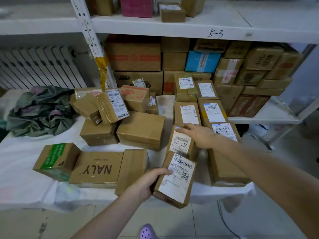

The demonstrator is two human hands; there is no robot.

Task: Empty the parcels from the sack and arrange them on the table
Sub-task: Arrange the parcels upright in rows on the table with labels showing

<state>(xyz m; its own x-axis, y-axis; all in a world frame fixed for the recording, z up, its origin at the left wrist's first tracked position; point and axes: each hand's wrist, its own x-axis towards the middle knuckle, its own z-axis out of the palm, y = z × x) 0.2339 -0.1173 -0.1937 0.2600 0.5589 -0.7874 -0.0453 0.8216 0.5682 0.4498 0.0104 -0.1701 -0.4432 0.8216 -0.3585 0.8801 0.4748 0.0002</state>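
Head camera: saw crumpled dark-green fabric sack [41, 109] slack at white-covered table [20, 152] left end, seemingly emptied. Gripped labelled brown cardboard parcel [176, 180] at near edge in left hand [151, 181]; rested right hand [198, 135], fingers straight, on neighbouring labelled carton [181, 142]. Judged right-side rows [188, 112] tidy, jumbled central heap [110, 107] unsorted.

Bare forearms [259, 163] and a lilac perforated clog [147, 232] on one foot.

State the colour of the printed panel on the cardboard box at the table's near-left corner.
Green with white lettering, on the brown cardboard box; head view shows it best.
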